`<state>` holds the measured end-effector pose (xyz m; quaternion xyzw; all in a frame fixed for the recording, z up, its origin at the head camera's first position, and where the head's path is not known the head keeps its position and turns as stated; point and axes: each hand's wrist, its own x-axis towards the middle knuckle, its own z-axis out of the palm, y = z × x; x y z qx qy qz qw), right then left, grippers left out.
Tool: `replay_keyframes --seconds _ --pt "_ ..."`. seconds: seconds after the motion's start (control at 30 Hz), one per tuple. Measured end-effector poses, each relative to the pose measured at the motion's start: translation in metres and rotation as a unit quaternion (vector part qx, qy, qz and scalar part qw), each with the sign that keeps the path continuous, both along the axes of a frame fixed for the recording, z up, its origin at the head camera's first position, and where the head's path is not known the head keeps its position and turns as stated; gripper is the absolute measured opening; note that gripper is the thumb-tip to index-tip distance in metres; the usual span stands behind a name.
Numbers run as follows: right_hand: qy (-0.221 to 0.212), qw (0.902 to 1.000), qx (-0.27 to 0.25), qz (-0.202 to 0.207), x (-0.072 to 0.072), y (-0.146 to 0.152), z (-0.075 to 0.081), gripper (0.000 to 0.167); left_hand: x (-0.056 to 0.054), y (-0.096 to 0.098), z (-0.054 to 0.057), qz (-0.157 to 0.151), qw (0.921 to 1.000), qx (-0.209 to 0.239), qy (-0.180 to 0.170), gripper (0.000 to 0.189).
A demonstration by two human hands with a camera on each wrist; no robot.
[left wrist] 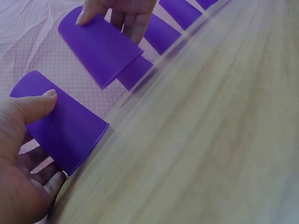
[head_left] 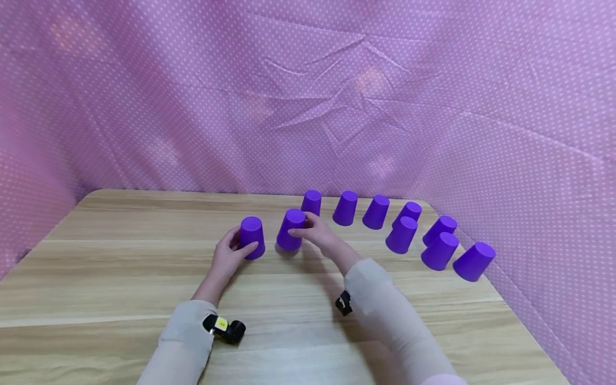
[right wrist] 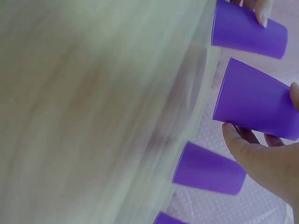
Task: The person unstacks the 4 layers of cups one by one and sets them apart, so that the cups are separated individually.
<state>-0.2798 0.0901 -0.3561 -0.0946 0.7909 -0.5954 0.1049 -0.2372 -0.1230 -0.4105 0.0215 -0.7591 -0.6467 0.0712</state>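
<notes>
My left hand (head_left: 228, 255) grips an upside-down purple cup (head_left: 252, 238) by its side, thumb across the near face. In the left wrist view that cup (left wrist: 65, 123) has its rim right at the wooden table. To the right of it, my right hand (head_left: 315, 233) holds a second upside-down purple cup (head_left: 290, 231) between thumb and fingers. This cup (right wrist: 257, 100) is raised off the table, with a shadow under it. Just behind it stands another purple cup (head_left: 312, 202), partly covered by the right hand in the head view.
Several more upside-down purple cups stand apart to the right, among them a back-row cup (head_left: 345, 208), a middle cup (head_left: 401, 235) and the rightmost cup (head_left: 474, 262) near the table's right edge. Pink dotted cloth (head_left: 308, 107) hangs around the wooden table (head_left: 120, 267).
</notes>
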Motion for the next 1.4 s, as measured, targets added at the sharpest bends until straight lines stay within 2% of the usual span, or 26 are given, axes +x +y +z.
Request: replay_keyframes --seconds 0.33,0.6,0.8,1.07,1.4 --pt "0.007 0.9989 0.012 -0.044 -0.006 0.033 0.006 0.052 -0.002 -0.002 -0.002 -0.001 1.0000 -0.007 0.000 0.067" --pt "0.013 0.9993 -0.001 -0.035 -0.009 0.056 0.013 0.049 -0.002 -0.003 -0.002 -0.002 0.9999 -0.013 -0.003 0.067" --pt "0.012 0.9985 0.005 -0.054 -0.011 0.074 0.018 0.053 -0.003 -0.004 -0.002 -0.006 0.9999 -0.011 0.000 0.068" --pt "0.005 0.9961 -0.016 -0.086 -0.018 0.100 0.011 0.055 -0.004 -0.004 -0.004 -0.009 0.9998 -0.013 0.009 0.067" --pt "-0.007 0.9925 -0.025 -0.119 -0.019 0.116 0.003 0.064 -0.007 -0.005 -0.005 -0.006 0.9997 -0.014 0.018 0.066"
